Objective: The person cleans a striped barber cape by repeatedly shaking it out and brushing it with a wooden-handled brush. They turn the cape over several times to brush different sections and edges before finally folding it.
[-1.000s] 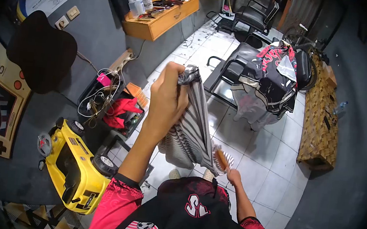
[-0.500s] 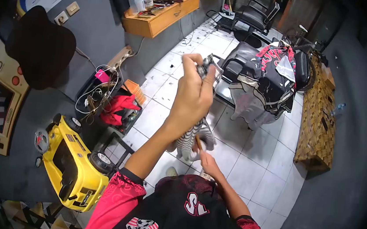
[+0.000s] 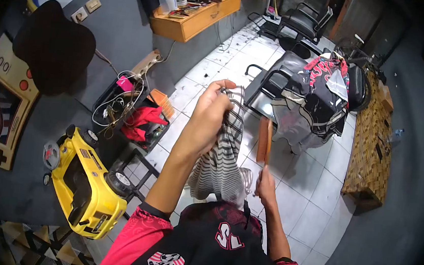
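Observation:
My left hand (image 3: 208,119) is raised in front of me, closed on the top of a black-and-white striped cloth (image 3: 221,169). The cloth hangs in loose folds below it, down to the front of my shirt. In my right hand (image 3: 266,186) is a wooden brush (image 3: 265,140) with a brown bristle head, gripped by its handle. Its head points up and away from me, to the right of the cloth and apart from it.
Ahead stands a barber chair (image 3: 284,68) with a dark patterned cape (image 3: 323,92) heaped over it. A yellow toy car (image 3: 87,187) lies to the left, below a cluttered basket (image 3: 123,101). A wooden shelf (image 3: 197,16) juts from the wall; a woven-panel cabinet (image 3: 371,148) lines the right.
The brush has moved from against the cloth out to the right and now points upward. The striped cloth hangs longer and more spread. My left hand is slightly lower.

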`<action>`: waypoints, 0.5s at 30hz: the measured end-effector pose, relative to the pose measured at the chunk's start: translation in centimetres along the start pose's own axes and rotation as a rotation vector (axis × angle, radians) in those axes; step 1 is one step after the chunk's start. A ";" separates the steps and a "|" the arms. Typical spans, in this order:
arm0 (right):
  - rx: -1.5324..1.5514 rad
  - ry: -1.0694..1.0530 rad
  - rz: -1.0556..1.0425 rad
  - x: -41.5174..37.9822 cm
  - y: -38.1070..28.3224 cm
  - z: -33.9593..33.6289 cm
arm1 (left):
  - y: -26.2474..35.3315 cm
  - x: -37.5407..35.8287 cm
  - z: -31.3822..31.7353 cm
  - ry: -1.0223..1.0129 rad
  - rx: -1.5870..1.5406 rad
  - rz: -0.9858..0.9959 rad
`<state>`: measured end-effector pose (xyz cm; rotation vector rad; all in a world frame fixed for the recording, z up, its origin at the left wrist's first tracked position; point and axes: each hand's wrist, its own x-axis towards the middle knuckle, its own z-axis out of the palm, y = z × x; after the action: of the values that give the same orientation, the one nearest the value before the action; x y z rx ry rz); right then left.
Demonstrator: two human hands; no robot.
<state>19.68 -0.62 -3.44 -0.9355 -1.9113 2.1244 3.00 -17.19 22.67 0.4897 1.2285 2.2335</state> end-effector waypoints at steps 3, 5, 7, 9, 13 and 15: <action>0.379 -0.240 0.016 -5.4 -11.7 2.7 | -0.7 -0.5 1.2 0.010 0.354 0.084; 0.294 -0.317 -0.156 -6.1 -12.4 4.1 | -1.1 -0.1 1.2 0.060 0.651 0.229; 0.298 -0.401 -0.153 -6.3 -10.3 5.4 | -0.7 -0.2 1.9 0.071 0.542 0.286; 0.086 -0.394 -0.147 -4.4 -5.4 5.7 | -0.2 -0.5 1.7 0.092 0.483 0.318; -0.990 -0.539 -0.214 0.9 11.0 -0.4 | 1.0 -1.1 1.8 0.211 0.330 0.432; -1.312 -0.717 -0.081 0.8 16.9 -4.9 | 1.0 -1.1 1.3 0.220 0.249 0.441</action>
<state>26.62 0.81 -19.56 -0.0570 -3.6652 0.9452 4.31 -17.46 24.18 0.6797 1.6570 2.5638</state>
